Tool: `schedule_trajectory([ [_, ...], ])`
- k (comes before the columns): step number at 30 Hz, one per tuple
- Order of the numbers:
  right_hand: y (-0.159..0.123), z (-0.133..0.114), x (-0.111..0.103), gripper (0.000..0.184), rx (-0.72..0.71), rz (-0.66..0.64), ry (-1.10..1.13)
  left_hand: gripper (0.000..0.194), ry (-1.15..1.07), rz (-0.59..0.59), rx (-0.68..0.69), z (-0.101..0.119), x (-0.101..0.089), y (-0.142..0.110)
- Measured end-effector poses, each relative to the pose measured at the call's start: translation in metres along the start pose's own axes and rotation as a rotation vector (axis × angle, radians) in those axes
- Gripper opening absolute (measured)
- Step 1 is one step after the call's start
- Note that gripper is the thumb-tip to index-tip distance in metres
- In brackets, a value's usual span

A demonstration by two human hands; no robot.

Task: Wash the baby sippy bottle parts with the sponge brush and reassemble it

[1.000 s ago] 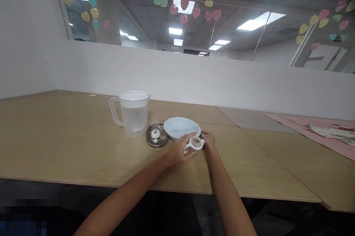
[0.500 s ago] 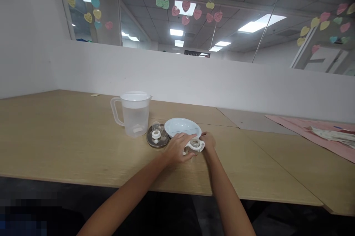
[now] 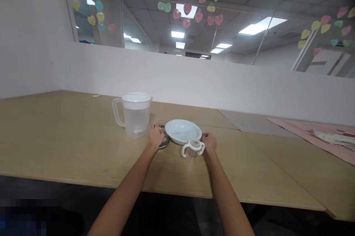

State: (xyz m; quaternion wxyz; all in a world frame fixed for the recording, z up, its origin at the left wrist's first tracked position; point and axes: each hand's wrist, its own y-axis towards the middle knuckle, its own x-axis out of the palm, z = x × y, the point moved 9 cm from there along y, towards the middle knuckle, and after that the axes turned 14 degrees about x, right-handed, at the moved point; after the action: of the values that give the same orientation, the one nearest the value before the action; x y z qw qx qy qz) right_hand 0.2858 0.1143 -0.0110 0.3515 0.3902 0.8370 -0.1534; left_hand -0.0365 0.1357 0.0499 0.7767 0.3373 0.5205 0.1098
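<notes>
On the surface (image 3: 83,143), a pitcher (image 3: 137,123) stood at 10 o'clock from the bowl (image 3: 177,127), a tray (image 3: 165,141) at 8, the bottle (image 3: 193,149) at 5, likely light, stiff; best taken by its handles (image 3: 183,151). Left hand (image 3: 155,135) covered part of the tray, right hand (image 3: 210,141) sat beside the bottle; grips unclear.

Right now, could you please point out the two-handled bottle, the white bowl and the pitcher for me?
Two-handled bottle (image 3: 193,152): head view, on its clear body below the white collar.
White bowl (image 3: 179,127): head view, on its bare inner surface.
Pitcher (image 3: 137,120): head view, on its translucent body.
</notes>
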Motion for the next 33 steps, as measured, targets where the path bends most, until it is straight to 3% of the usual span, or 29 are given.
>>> schedule_trajectory([
  [3,-0.001,-0.005,-0.006,0.039,-0.021,0.027,0.048,0.030,0.000,-0.089,-0.049,-0.009,0.011,-0.002],
  [9,-0.011,-0.015,-0.010,0.045,-0.109,0.017,0.177,0.028,0.056,-0.104,-0.079,-0.014,0.002,-0.002],
  [13,-0.014,-0.017,-0.012,0.038,-0.114,0.020,0.188,0.023,0.146,-0.163,-0.030,-0.009,0.004,-0.002],
  [19,-0.014,-0.019,-0.016,0.031,-0.123,0.023,0.258,0.023,0.182,-0.155,0.063,0.003,0.008,-0.003],
  [23,-0.010,-0.016,-0.013,0.031,-0.103,0.006,0.318,0.022,0.209,-0.190,0.148,0.010,0.013,-0.004],
  [26,-0.003,-0.011,-0.007,0.037,-0.062,-0.008,0.359,0.019,0.226,-0.231,0.133,0.008,0.016,-0.005],
  [30,0.004,-0.009,0.004,0.041,-0.035,-0.072,0.404,0.016,0.209,-0.239,0.108,0.010,0.009,-0.008],
  [33,0.005,-0.011,0.005,0.036,-0.066,-0.089,0.424,0.017,0.184,-0.160,0.107,0.016,-0.005,-0.007],
])
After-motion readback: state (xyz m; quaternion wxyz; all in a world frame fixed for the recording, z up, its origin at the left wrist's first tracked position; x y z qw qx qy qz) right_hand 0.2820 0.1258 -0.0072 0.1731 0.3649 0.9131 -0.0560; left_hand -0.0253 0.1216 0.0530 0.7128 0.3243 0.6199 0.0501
